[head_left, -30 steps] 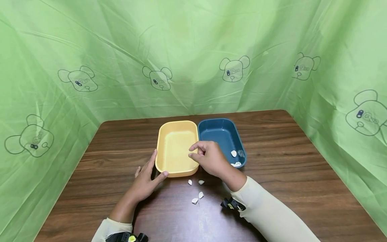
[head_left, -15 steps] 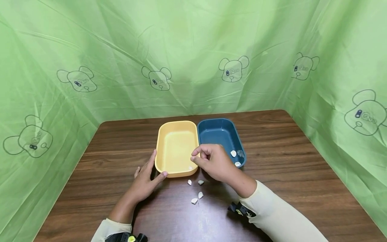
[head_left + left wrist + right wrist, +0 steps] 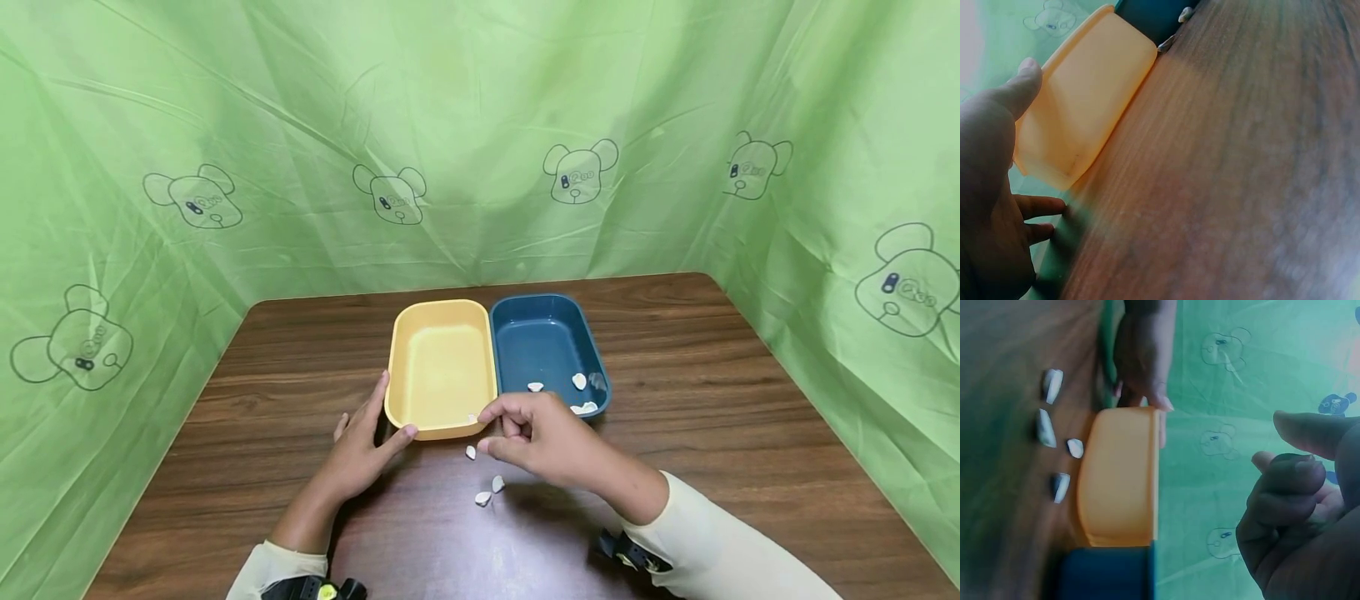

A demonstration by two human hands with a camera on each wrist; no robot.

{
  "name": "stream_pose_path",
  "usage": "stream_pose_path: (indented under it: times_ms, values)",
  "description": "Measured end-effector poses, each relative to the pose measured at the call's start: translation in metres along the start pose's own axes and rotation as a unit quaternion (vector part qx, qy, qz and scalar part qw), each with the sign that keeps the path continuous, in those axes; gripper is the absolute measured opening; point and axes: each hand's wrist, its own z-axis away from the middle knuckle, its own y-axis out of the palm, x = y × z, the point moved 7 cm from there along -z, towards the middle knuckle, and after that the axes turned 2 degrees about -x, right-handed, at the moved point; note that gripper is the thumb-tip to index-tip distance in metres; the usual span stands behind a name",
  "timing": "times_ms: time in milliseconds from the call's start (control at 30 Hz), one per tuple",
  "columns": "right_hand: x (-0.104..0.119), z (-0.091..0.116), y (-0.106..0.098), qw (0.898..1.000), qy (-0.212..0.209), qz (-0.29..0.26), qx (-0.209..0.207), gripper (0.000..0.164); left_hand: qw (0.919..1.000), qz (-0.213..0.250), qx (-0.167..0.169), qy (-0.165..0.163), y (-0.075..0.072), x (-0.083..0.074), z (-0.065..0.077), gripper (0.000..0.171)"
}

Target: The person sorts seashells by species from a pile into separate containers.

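Observation:
My left hand (image 3: 360, 454) touches the near left corner of a yellow tray (image 3: 442, 305), thumb on the near rim and straight fingers along the left side. Over that tray's near right corner hovers my right hand (image 3: 551, 442), its thumb and index finger apart with nothing seen between them. Below it on the table lie small white teardrop-shaped pieces (image 3: 483, 498); the right wrist view shows several of these white pieces (image 3: 1054, 386). One small pale piece (image 3: 472, 418) sits in the yellow tray's near right corner.
A dark blue tray (image 3: 536, 298) stands against the yellow tray's right side. Several similar white pieces (image 3: 580, 381) lie in its near part, some partly behind my right hand. Brown wooden table (image 3: 697, 375); green cloth (image 3: 480, 100) hangs around its back and sides.
My right hand has moved from above the yellow tray toward me and slightly right, its fingertips spreading. A pale piece now shows in that tray's near right corner. The left hand stays put.

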Motion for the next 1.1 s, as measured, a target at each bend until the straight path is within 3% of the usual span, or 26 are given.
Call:
stream_pose_path:
  times_ms: [233, 367, 567, 733, 933, 1100]
  values:
    - [-0.018, 0.013, 0.014, 0.992, 0.013, -0.099, 0.076, 0.029, 1.0000, 0.002, 0.002, -0.001, -0.001, 0.000, 0.000, 0.099]
    - [-0.027, 0.018, 0.020, 0.987, 0.029, -0.121, 0.103, 0.040, 1.0000, 0.003, 0.004, -0.003, 0.000, 0.001, 0.001, 0.099]
    - [-0.039, 0.026, 0.021, 0.984, 0.048, -0.129, 0.110, 0.056, 1.0000, 0.002, 0.006, -0.002, 0.002, 0.001, 0.000, 0.100]
    - [-0.049, 0.036, 0.021, 0.981, 0.030, -0.144, 0.128, 0.067, 1.0000, 0.002, 0.006, -0.002, 0.002, 0.000, -0.001, 0.100]
    - [-0.065, 0.043, 0.019, 0.974, 0.018, -0.185, 0.133, 0.068, 1.0000, 0.000, 0.006, 0.000, 0.000, -0.001, 0.000, 0.099]
    - [-0.077, 0.042, 0.019, 0.974, 0.027, -0.191, 0.120, 0.066, 1.0000, 0.000, 0.007, -0.001, 0.000, 0.000, 0.001, 0.099]
